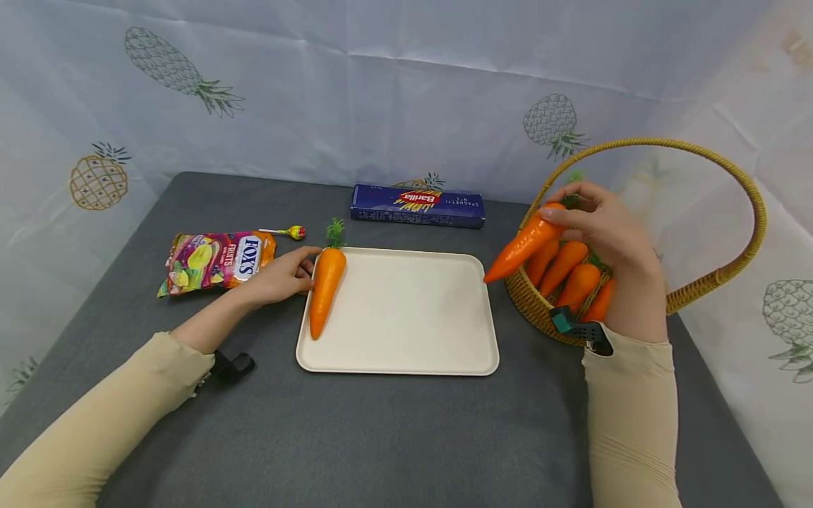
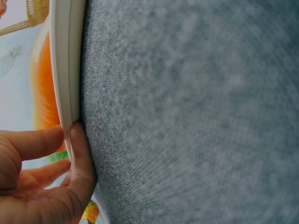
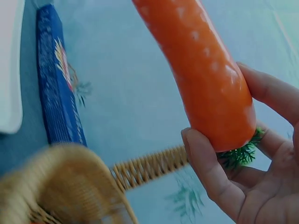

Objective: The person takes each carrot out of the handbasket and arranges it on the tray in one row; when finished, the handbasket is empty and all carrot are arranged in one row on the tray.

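My right hand (image 1: 600,222) holds a carrot (image 1: 526,243) by its thick leafy end, above the left rim of a wicker basket (image 1: 533,310). In the right wrist view, thumb and fingers pinch that carrot (image 3: 205,70) near its green top. Several more carrots (image 1: 564,268) lie inside the basket. Another carrot (image 1: 327,286) rests on the left side of a cream tray (image 1: 413,310), its leaves poking past the back edge. At the tray's left edge is my left hand (image 1: 282,275); the left wrist view shows its thumb and fingers pinching the tray rim (image 2: 67,70).
Left of the tray lies a FOX'S fruit candy bag (image 1: 219,261), with a lollipop (image 1: 293,231) beside it. Behind the tray sits a blue Barilla spaghetti box (image 1: 417,206). The basket's tall handle (image 1: 759,212) arches over and to the right of my right hand. A pineapple-print cloth (image 1: 406,92) hangs behind the grey table (image 1: 381,437).
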Demonstrator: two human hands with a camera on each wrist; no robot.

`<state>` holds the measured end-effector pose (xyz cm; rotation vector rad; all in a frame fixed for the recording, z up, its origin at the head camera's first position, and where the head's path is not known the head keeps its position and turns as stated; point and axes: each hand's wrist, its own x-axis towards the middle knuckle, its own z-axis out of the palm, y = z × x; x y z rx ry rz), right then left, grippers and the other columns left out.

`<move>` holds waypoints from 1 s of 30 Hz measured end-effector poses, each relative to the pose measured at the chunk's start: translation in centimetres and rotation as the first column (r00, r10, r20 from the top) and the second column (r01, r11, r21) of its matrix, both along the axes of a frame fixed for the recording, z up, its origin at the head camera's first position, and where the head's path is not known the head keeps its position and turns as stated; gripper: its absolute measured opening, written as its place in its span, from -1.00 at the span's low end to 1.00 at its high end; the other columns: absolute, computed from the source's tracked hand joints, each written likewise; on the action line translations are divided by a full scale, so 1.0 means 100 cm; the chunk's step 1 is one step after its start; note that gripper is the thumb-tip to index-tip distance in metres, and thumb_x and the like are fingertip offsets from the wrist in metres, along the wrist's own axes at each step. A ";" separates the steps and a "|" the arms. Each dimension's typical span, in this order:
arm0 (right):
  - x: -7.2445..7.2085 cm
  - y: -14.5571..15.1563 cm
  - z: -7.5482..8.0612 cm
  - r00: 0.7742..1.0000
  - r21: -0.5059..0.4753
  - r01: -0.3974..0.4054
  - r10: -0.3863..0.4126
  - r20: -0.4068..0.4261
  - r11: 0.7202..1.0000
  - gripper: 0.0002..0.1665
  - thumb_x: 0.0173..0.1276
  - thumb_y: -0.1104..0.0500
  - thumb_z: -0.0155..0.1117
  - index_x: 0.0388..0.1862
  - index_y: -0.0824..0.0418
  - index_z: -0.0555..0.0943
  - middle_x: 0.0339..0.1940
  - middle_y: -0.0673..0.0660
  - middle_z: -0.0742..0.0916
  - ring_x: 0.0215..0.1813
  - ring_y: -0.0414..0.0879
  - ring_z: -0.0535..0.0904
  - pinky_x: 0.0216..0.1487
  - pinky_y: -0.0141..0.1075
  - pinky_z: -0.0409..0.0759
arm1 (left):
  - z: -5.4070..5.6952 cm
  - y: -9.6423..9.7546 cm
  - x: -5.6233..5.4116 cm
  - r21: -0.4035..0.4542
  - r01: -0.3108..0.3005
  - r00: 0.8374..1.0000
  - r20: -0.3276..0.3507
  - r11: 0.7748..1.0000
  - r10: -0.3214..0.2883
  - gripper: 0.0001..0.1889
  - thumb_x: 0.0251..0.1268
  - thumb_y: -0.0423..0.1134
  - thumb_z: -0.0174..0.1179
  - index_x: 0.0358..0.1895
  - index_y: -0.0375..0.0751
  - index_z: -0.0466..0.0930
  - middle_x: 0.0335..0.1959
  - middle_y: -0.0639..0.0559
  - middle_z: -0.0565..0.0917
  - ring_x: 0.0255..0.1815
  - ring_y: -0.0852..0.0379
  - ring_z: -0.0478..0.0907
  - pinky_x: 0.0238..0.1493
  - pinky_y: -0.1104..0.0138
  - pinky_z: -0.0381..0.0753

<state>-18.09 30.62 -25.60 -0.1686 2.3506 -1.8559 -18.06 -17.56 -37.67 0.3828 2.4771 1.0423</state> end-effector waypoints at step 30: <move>-0.022 -0.099 -0.044 0.991 0.226 -0.132 0.132 0.014 0.965 -0.58 0.29 0.07 0.39 0.05 0.19 0.55 -0.06 0.13 0.65 -0.10 -0.03 0.65 -0.09 -0.17 0.73 | -0.001 0.000 -0.001 0.005 0.002 1.000 0.003 1.000 -0.002 -0.30 0.35 -0.39 0.08 0.52 -0.38 0.04 0.06 -0.31 0.48 -0.13 -0.04 0.48 -0.11 0.32 0.54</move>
